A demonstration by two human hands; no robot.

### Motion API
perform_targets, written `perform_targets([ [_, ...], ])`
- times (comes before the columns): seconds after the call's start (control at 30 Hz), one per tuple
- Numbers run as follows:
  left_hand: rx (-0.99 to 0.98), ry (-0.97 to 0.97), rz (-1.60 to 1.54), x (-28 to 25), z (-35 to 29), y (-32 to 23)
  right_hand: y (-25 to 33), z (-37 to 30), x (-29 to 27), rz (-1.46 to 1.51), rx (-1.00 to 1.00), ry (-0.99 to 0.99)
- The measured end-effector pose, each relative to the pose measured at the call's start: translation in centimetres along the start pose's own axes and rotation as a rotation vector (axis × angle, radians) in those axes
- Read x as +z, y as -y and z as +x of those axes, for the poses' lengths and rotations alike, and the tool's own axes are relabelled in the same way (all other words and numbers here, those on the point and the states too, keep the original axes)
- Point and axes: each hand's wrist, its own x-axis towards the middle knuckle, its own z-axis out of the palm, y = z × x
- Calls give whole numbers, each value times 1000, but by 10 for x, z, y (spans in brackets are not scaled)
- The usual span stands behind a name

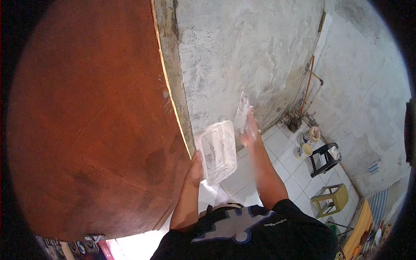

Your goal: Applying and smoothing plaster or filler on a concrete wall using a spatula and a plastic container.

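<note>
My left hand (pixel 197 168) is closed on the near left edge of a rectangular plastic tray (pixel 229 147), smeared all over with white paste. To the right of it, my right hand (pixel 251 130) grips a flat, paste-coated putty knife (pixel 242 106), its blade pointing up toward the wall. White paste also sticks to the fingers of this hand, which is a little blurred. Ahead of both hands rises a grey plastered wall (pixel 229 52) with patchy white smears. Whether the blade touches the wall I cannot tell.
A large reddish-brown panel (pixel 95 121) fills the left side. On the white tiled floor (pixel 281 156) at the right stand a black stool (pixel 323 160), a yellow-green stool (pixel 331 199) and a pale bucket (pixel 304 151). An orange pipe (pixel 308 84) runs up the far corner.
</note>
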Motion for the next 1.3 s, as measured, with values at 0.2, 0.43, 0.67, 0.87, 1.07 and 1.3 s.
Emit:
perform_targets([
  [0.2,150,-30,-289,16,11,-34,20,-42,-23,-381,-335,49],
  [0.43,87,-144,-328,37,32,-41,-10,-63,-50,-1273,-1179,87],
  [0.67,1,-117,-412,41,29,-43,-35,-97,-29,-959,-1156,408],
  [0.87,-53,-211,-430,45,17,-66,-20,-103,-39,-1349,-1069,750],
  [1.07,10,-155,-485,21,18,-59,-21,-103,-52,-1448,-1127,788],
  [1.3,83,-130,-614,3,12,-57,6,-90,-82,-1509,-1045,650],
])
